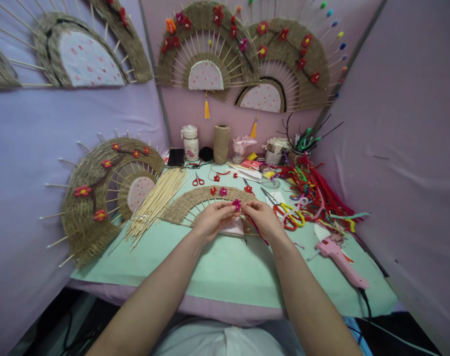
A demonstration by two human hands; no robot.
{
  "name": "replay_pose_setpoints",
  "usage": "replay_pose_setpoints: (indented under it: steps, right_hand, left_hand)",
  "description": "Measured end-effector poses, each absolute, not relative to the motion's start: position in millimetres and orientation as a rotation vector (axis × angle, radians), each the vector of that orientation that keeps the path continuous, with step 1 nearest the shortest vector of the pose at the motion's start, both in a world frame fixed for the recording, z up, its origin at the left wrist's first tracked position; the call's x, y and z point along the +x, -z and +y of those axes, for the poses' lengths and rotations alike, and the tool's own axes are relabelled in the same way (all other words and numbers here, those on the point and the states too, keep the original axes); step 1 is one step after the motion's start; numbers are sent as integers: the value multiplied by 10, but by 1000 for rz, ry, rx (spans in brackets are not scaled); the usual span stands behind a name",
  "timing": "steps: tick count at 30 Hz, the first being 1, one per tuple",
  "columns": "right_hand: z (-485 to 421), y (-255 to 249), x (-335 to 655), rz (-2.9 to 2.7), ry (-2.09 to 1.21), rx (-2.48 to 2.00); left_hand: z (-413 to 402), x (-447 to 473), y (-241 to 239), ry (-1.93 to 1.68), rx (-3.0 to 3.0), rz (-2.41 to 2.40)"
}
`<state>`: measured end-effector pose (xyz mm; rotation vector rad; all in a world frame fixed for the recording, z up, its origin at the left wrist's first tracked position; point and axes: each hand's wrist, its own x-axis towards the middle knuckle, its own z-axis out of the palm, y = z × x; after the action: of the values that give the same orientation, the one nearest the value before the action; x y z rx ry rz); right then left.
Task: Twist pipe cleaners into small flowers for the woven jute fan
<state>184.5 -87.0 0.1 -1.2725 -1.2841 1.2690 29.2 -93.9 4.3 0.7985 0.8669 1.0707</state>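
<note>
Between the fingertips of my left hand [216, 219] is a small magenta pipe-cleaner flower [236, 203]. My right hand [261, 217] is close beside it, its fingers pinched on a dark red pipe cleaner [260, 232] that hangs down past the palm. Whether that strand joins the flower I cannot tell. Both hands are over a twine-wrapped fan [180, 207] lying on the table, and they hide part of it. Along the fan's upper edge sit a red flower [213, 191], a magenta flower [223, 192] and another red flower [248, 189].
Bamboo sticks [156, 198] and a finished fan [84, 207] are at left. Red-handled scissors [198, 180], yellow-handled scissors [292, 215], a pipe-cleaner heap [317, 190] and a pink glue gun [341, 262] with its cord lie about. A twine spool [221, 144] stands behind.
</note>
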Motion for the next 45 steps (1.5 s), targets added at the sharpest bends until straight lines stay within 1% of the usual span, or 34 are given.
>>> replay_pose_setpoints:
  steps: [4,6,9,11,14,20,32,36,39,42,45]
  right_hand:
    - [-911,-43,1785,-1372,-1229,-1277]
    - [-919,-57,1766,-1460,-1044,-1284]
    - [-920,-70,1764,-1596,-703,-1179]
    - [-920,-77,1776,-1685,-620,-1091]
    - [-922,-74,1795,-1750,-636,-1078]
    - [-916,-39,1786,-1692,-729,-1171]
    - [-910,-5,1708,-1511,-937,-1144]
    - [-906,-22,1701,-1470,-1035,-1149]
    - [-891,-19,1716,-1469,-1026,-1154]
    - [-864,1,1743,-1459,-1037,-1177]
    - [-846,19,1769,-1502,-1066,-1179]
  left_hand:
    - [-945,346,18,-1169,806,935]
    - [-945,361,19,-1216,831,991]
    - [-951,376,-11,-1249,907,1073]
    - [-957,383,-26,-1252,953,1108]
    - [-957,383,-7,-1247,1007,1106]
    - [-936,357,66,-1305,1136,1098]
    - [-1089,432,0,-1526,1493,1243]
    - [-1119,447,-15,-1507,1648,1306]
    - [-1066,440,-31,-1469,1412,1260]
    - [-974,394,-45,-1287,980,1068]
    - [-919,333,-56,-1148,790,949]
